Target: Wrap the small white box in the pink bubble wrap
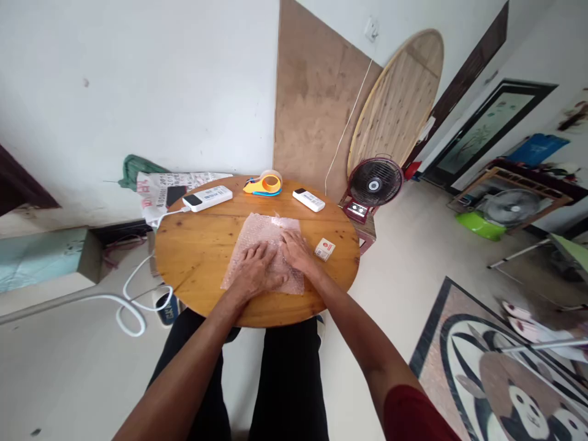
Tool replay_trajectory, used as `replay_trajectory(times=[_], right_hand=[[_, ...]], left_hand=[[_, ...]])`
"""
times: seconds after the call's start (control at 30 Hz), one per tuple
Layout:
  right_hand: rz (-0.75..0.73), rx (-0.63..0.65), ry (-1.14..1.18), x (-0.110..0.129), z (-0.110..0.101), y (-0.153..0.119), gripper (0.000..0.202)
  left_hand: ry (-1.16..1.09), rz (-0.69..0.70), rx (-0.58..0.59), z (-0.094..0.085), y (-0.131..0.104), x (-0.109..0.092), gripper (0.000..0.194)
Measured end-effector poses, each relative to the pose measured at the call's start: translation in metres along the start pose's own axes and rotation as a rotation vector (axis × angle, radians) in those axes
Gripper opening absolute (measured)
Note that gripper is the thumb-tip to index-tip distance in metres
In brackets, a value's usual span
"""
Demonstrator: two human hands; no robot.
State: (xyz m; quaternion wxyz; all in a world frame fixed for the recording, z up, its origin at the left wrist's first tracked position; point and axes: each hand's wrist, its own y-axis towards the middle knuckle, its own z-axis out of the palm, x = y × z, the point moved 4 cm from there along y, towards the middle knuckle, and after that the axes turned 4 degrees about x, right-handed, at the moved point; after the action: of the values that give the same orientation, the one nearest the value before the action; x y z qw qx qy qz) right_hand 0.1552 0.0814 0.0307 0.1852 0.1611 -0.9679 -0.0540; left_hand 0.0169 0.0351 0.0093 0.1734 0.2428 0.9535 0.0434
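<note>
A sheet of pinkish clear bubble wrap lies spread on the round wooden table. My left hand rests flat on its middle, fingers stretched out. On the sheet's right part lies my right hand, palm down with the fingers extended. Just right of that hand sits a small white box with a red mark. Beyond the wrap stands an orange and blue tape dispenser with a roll of tape.
A white power strip with a cable lies at the table's back left. Another white device is at the back right. A dark round heater stands beside the table, before a leaning wooden tabletop.
</note>
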Motion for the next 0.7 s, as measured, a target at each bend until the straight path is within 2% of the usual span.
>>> replay_trajectory(times=[0.13, 0.43, 0.57, 0.7], right_hand=[[0.010, 0.020, -0.045, -0.016, 0.001, -0.005, 0.044], [0.005, 0.044, -0.033, -0.015, 0.005, -0.004, 0.044], [0.004, 0.060, -0.048, -0.017, 0.008, -0.001, 0.044], [-0.034, 0.136, -0.059, -0.019, 0.003, 0.003, 0.047]], left_hand=[[-0.007, 0.001, 0.003, -0.001, 0.000, -0.001, 0.077], [-0.077, 0.003, 0.040, 0.002, 0.002, 0.011, 0.067], [-0.059, 0.035, 0.064, -0.006, 0.014, 0.014, 0.052], [0.000, 0.014, 0.050, -0.015, 0.028, 0.017, 0.045]])
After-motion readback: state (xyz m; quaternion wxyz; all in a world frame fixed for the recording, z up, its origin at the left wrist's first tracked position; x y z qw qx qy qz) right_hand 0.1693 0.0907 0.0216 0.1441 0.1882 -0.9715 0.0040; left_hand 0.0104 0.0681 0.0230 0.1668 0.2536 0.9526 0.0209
